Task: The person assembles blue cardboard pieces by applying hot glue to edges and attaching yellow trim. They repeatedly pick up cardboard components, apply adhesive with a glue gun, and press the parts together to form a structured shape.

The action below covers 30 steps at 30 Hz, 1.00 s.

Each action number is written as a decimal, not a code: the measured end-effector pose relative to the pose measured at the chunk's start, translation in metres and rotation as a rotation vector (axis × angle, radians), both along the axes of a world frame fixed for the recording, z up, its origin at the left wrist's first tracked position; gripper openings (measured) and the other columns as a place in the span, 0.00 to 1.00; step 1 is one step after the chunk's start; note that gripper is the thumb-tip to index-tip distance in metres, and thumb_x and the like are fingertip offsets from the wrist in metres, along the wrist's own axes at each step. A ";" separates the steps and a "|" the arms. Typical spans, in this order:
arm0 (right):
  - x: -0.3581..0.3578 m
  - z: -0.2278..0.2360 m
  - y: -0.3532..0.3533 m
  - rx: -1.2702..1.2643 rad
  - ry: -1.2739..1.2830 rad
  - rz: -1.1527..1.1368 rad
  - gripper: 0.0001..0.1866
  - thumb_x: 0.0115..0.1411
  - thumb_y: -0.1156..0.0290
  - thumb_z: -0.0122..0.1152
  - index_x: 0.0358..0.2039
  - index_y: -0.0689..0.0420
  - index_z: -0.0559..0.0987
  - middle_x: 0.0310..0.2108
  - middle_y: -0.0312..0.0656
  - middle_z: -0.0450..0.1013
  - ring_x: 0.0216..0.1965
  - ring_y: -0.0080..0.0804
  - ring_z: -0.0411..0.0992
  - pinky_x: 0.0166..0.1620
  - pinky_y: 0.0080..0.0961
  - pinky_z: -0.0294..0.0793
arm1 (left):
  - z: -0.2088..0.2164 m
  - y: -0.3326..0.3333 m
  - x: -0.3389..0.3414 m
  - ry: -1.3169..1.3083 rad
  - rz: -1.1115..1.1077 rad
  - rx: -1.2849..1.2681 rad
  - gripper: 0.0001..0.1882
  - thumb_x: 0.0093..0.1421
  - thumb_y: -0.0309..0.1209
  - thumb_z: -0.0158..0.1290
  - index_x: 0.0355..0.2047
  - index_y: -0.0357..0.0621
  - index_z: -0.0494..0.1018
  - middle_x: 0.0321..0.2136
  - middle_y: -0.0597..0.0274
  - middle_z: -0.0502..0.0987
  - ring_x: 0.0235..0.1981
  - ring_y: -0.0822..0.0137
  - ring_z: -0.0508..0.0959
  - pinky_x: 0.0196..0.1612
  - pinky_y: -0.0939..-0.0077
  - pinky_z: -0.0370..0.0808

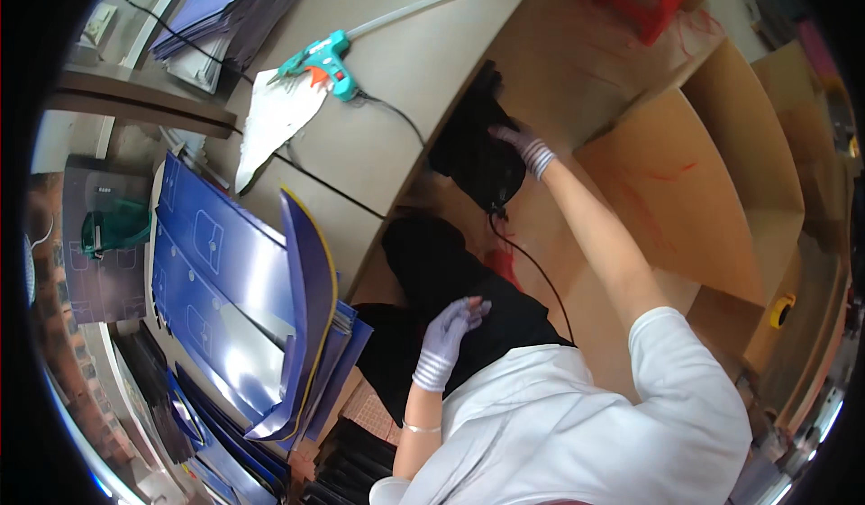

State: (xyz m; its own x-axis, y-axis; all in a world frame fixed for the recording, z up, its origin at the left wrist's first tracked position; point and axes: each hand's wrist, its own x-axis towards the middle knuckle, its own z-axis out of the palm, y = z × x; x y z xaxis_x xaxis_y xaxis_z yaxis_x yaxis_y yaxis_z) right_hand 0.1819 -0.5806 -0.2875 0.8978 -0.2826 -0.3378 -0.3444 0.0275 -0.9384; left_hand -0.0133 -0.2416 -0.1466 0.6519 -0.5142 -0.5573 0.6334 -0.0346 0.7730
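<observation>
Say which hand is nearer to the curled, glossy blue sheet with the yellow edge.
Left. The left hand is right of the sheet, apart from it, over the black-clad lap; the right hand is farther up and right, at a black, soft-looking item.

A matt black, soft-looking bundle point(482, 163) is lying just beside the right edge of a flat, grey-topped table point(437, 50). It is narrowing at the far end and broadening toward a rounded near end, from which a thin black cable point(541, 272) is curving away from the table. On the side away from the table, a gloved right hand point(515, 141) is touching the bundle, whose exact kind is staying unclear in shadow.
</observation>
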 end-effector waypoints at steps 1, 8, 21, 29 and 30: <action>0.013 -0.010 0.003 -0.005 -0.027 0.046 0.43 0.53 0.43 0.70 0.59 0.63 0.73 0.54 0.51 0.75 0.56 0.39 0.72 0.60 0.31 0.67 | 0.009 0.011 -0.008 -0.021 0.024 0.062 0.22 0.72 0.35 0.43 0.57 0.29 0.68 0.51 0.43 0.77 0.54 0.53 0.78 0.58 0.62 0.73; 0.110 -0.061 0.004 -0.327 -0.008 0.318 0.39 0.54 0.42 0.65 0.58 0.59 0.75 0.54 0.49 0.75 0.55 0.42 0.73 0.59 0.33 0.69 | 0.034 0.091 -0.084 0.025 0.343 0.246 0.20 0.70 0.32 0.43 0.54 0.27 0.70 0.48 0.43 0.78 0.53 0.54 0.78 0.58 0.64 0.73; 0.121 -0.047 0.007 -0.910 0.084 0.418 0.26 0.60 0.50 0.60 0.50 0.56 0.79 0.49 0.47 0.78 0.49 0.43 0.76 0.52 0.36 0.73 | 0.039 0.093 -0.112 0.086 0.461 0.348 0.16 0.70 0.27 0.44 0.54 0.31 0.72 0.48 0.48 0.79 0.51 0.62 0.79 0.57 0.73 0.72; 0.117 -0.025 0.005 -1.182 0.126 0.472 0.19 0.63 0.55 0.57 0.46 0.55 0.81 0.45 0.45 0.79 0.45 0.44 0.78 0.48 0.38 0.76 | 0.045 0.129 -0.121 -0.071 0.461 0.450 0.16 0.68 0.25 0.45 0.53 0.32 0.73 0.48 0.49 0.79 0.51 0.61 0.79 0.54 0.73 0.72; 0.105 -0.033 0.003 -1.214 0.155 0.501 0.18 0.64 0.56 0.56 0.45 0.54 0.81 0.45 0.45 0.80 0.45 0.44 0.78 0.48 0.38 0.76 | 0.048 0.134 -0.122 -0.080 0.460 0.462 0.16 0.69 0.27 0.45 0.53 0.32 0.73 0.48 0.48 0.79 0.51 0.61 0.79 0.55 0.72 0.72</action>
State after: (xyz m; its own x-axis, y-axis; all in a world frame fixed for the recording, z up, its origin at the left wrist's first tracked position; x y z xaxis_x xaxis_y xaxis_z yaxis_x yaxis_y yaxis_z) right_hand 0.2868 -0.5772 -0.3205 0.9683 -0.1275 -0.2146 -0.1764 -0.9579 -0.2266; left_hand -0.1355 -0.1078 -0.0987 0.7970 0.1073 -0.5944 0.6037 -0.1138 0.7890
